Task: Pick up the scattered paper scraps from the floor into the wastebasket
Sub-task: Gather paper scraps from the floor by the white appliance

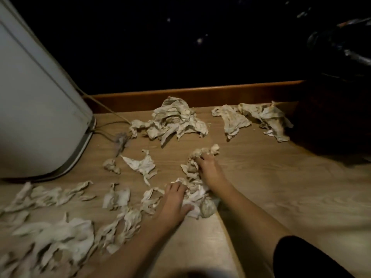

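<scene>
Crumpled paper scraps lie all over the wooden floor [261, 177]. My right hand [208, 167] is closed on a wad of scraps [204, 153] in the middle of the floor. My left hand [174, 201] presses down on a pile of scraps [198, 205] just nearer to me, fingers spread over it. A large crumpled sheet [174, 119] lies by the far skirting, with two more sheets [253, 119] to its right. Several scraps [56, 233] are strewn at the lower left. The dark wastebasket [337, 93] with a black liner stands at the far right.
A white appliance [36, 109] stands at the left, with cables [108, 125] trailing from its base across the floor. A wooden skirting board [200, 95] runs along the dark back wall. Bare floor stretches to the right of my arms.
</scene>
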### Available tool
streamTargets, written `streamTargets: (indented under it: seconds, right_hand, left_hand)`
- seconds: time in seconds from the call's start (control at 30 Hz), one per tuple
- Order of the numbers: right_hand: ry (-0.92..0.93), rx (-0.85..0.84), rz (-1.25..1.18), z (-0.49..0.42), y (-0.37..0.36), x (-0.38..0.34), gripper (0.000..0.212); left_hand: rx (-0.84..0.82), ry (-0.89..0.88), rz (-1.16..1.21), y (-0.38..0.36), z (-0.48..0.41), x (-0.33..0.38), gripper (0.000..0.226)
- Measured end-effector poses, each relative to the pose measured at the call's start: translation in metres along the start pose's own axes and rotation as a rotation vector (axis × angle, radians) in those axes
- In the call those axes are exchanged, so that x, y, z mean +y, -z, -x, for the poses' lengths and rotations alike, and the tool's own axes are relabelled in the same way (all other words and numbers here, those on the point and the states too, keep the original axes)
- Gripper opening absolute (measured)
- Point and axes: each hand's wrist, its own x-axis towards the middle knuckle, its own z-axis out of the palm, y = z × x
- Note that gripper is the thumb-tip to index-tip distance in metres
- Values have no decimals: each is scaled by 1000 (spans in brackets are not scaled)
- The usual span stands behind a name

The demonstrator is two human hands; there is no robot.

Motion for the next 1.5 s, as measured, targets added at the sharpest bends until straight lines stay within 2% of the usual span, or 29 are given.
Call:
streamTargets:
  seconds: [0.1,0.17,0.23,0.3,0.4,0.5,0.6,0.7,0.8,0.93,1.0,1.07,1.13,1.23,1.3,1.37,1.43,1.5]
  right_hand:
    - [-5,50,-82,24,-1,-8,26]
    - [-81,64,-179,29,14,-14,26]
    - [-141,70,-229,35,30,-20,26]
    - [-110,82,-253,48,38,-30,25]
    - [-40,-3,-211,72,29,-52,22]
    - [-46,-179,-166,87,4,-81,41]
    - [77,-172,-150,98,-27,-117,54]
    - [245,-194,-108,107,-54,-151,56]
    - [347,-184,-98,111,-68,-173,31]
    - [330,-236,-249,87,-59,-175,25]
    - [242,-183,-291,56,-46,-170,24]
    - [219,-74,-187,17,-37,-165,33]
    - [204,-64,-76,-20,-34,-162,40]
    - [165,-280,42,-52,-43,-159,48]
    - [147,-392,94,-56,-53,-159,55]
    - [196,-347,145,-47,-63,-162,55]
    - [261,-243,153,-29,-73,-166,57]
    - [289,-143,46,-9,-82,-166,52]
  left_hand:
    - [83,-4,82,7,2,-1,16]
    - [109,40,103,18,1,-8,12]
    - [201,94,173,31,5,-21,10]
    - [290,120,201,43,19,-36,11]
    - [309,158,97,48,51,-64,15]
    - [243,326,-44,44,87,-83,35]
    - [127,524,-126,32,119,-89,51]
    - [160,564,-78,18,138,-91,48]
    - [212,508,72,10,142,-96,38]
    - [316,459,224,29,138,-107,35]
    - [354,480,211,46,130,-119,29]
    - [394,508,197,61,118,-134,25]
    - [368,539,199,70,100,-144,37]
    - [216,578,242,71,70,-147,70]
    - [139,572,259,66,51,-148,80]
    - [87,596,206,62,37,-149,68]
    - [159,564,147,59,29,-143,42]
    - [258,521,143,55,27,-131,26]
